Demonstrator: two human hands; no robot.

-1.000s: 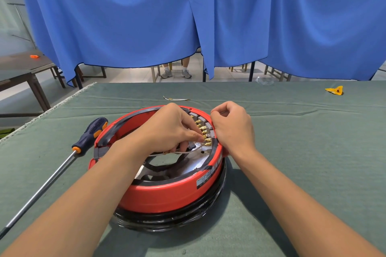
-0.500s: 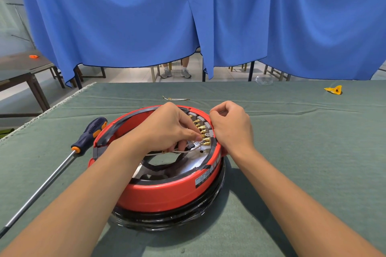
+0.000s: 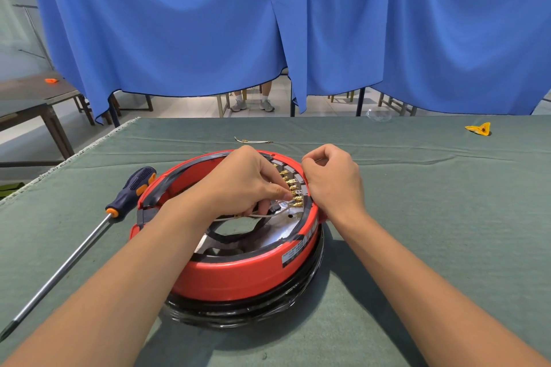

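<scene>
The brass terminal [image 3: 298,199] sits inside the far rim of the red housing [image 3: 238,274], pinched by thumb and fingers of the left hand [image 3: 244,185]. Its pale wire [image 3: 278,211] vanishes under that palm. Just right of the pinch, the right hand [image 3: 334,182] rests curled on the rim, fingertips hidden; whether it holds anything is unclear. A screwdriver [image 3: 131,191] lies well left.

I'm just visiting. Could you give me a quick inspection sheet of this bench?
Surface: green cloth table, wrinkled.
Job's things: red round housing, brass terminals inside its rim.
Clutter: screwdriver left of it; yellow piece far right.
Hands: left hand pinches white wire at the terminals; right hand curled, resting on the rim.
Cables: loose wire lying beyond the housing.
Surroundings: blue curtain, someone's feet under it, side table.
</scene>
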